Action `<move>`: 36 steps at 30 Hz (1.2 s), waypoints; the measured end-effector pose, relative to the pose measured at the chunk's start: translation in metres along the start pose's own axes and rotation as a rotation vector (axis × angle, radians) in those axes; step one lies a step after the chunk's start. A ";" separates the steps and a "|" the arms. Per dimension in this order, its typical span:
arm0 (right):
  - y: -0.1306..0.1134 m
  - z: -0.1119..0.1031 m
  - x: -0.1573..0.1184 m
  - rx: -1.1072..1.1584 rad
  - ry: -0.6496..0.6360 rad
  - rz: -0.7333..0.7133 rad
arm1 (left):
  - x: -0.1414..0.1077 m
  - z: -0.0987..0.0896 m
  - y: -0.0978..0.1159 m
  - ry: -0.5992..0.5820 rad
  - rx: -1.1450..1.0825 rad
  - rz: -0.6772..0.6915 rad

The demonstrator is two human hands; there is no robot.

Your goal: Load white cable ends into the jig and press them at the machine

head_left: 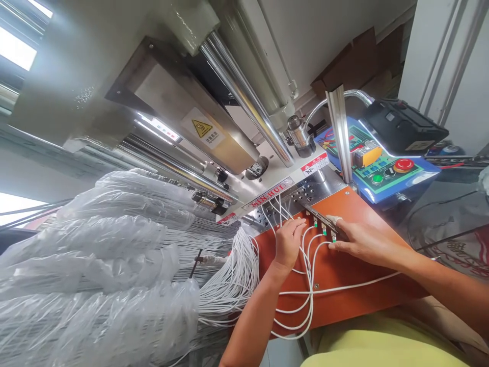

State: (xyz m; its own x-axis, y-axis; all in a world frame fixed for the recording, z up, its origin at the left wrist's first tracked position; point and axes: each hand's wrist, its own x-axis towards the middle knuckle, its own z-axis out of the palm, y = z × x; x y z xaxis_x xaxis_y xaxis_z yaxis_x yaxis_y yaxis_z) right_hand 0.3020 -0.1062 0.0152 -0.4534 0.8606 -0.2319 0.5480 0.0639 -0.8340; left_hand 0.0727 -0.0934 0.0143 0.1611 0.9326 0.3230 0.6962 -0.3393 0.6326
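Note:
Several white cables (310,285) loop across an orange work board (367,216), and their ends run up under a steel clamp bar (324,219). Several small green-tipped connectors (324,230) stick out in a row below that bar. My left hand (288,242) lies over the cables close to the steel plate, its fingers gripping some of them. My right hand (367,242) reaches in from the right, with thumb and fingers closed on the clamp bar beside the connectors.
A large bundle of white cables in clear plastic (95,244) lies to the left. Above stands a MIN-HUI machine (267,196) with chrome rods. To the right is a control panel (374,163) with a red stop button (404,165), under a black lamp-like unit.

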 end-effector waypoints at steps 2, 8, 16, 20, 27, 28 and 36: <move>0.000 -0.001 0.000 0.013 -0.003 0.005 | 0.005 0.002 -0.004 0.012 0.016 0.067; 0.004 0.001 0.001 0.044 0.032 -0.025 | 0.008 0.014 -0.019 -0.044 0.005 0.066; 0.003 -0.002 0.001 0.035 0.024 -0.036 | 0.010 0.022 -0.031 -0.038 -0.005 0.201; 0.003 -0.004 0.001 0.052 0.024 -0.047 | 0.011 0.023 -0.030 -0.027 -0.019 0.178; -0.002 -0.007 0.000 0.063 0.007 -0.033 | 0.010 0.022 -0.026 0.001 -0.039 0.115; -0.003 -0.007 0.000 0.064 0.007 -0.035 | 0.010 0.023 -0.026 0.001 -0.047 0.109; 0.003 -0.010 0.004 0.166 -0.060 -0.061 | 0.010 0.029 -0.024 -0.002 -0.161 -0.021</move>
State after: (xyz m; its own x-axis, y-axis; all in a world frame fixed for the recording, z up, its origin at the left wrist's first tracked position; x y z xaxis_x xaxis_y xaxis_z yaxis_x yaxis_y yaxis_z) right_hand 0.3090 -0.0978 0.0172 -0.5260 0.8256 -0.2041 0.3975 0.0265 -0.9172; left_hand 0.0781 -0.0721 -0.0177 0.1496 0.9398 0.3071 0.5784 -0.3351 0.7437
